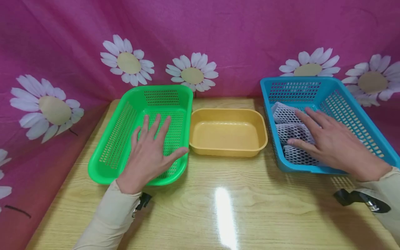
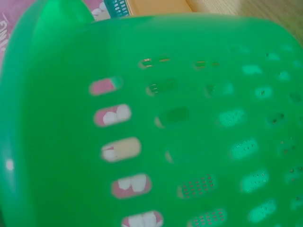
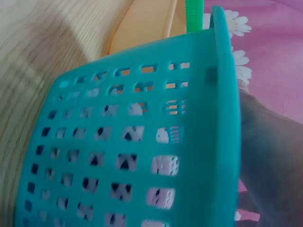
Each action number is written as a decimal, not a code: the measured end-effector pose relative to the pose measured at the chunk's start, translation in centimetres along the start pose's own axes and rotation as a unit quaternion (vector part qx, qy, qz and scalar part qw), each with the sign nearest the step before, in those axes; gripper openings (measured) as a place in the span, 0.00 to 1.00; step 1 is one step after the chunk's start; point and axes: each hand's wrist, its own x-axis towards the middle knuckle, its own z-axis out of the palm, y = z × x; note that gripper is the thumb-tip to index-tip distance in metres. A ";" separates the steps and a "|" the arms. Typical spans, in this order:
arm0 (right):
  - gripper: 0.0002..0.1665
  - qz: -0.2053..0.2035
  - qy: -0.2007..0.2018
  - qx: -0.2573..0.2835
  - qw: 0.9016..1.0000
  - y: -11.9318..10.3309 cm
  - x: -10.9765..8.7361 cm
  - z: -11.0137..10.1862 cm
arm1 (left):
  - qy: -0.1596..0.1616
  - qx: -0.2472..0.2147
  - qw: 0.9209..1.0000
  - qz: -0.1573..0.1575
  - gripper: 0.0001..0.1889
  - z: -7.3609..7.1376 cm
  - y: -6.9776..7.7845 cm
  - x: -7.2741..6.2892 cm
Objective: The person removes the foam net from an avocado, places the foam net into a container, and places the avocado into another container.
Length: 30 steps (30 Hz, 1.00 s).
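Observation:
A green plastic basket [image 1: 106, 139] with slotted walls stands on the left. My left hand [image 1: 145, 156] is over it with fingers and thumb spread, holding nothing. On the right is a blue slotted basket [image 1: 304, 169], with several white foam net sleeves [image 1: 293, 132] lying along its left side. Above these sleeves my right hand [image 1: 335, 146] has its fingers extended; whether it touches them I cannot tell. In the left wrist view the green basket wall [image 2: 61, 142] hides the left hand. The blue basket wall [image 3: 199, 142] partly covers the right hand [image 3: 270, 146] in the right wrist view.
Between the two baskets sits a shallow yellow tray [image 1: 229, 152] on the wood-grain table [image 1: 265, 215]. Behind and to the left hangs a magenta cloth [image 1: 237, 41] with white daisies. A bright reflection lies on the tabletop in front.

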 end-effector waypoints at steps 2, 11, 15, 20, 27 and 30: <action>0.59 -0.012 0.008 -0.007 1.000 0.2 -0.1 0.1 | -0.002 -0.002 1.000 0.001 0.53 0.0 0.1 0.0; 0.57 -0.029 0.000 -0.009 1.000 0.9 -0.6 0.4 | 0.007 0.002 1.000 0.022 0.53 0.0 1.0 0.1; 0.57 -0.016 -0.023 -0.003 1.000 1.2 -0.6 0.5 | 0.011 0.000 0.999 0.036 0.53 -0.1 1.6 0.3; 0.59 -0.010 -0.041 -0.007 0.999 1.4 -0.6 0.8 | 0.009 -0.009 0.998 0.054 0.53 0.0 2.7 0.8; 0.59 -0.035 -0.031 0.001 0.999 1.8 -0.8 1.1 | 0.020 -0.023 0.996 0.079 0.52 0.1 4.7 1.7; 0.59 -0.049 -0.023 0.000 0.999 1.9 -0.8 1.2 | 0.020 -0.030 0.995 0.091 0.52 0.1 5.6 2.2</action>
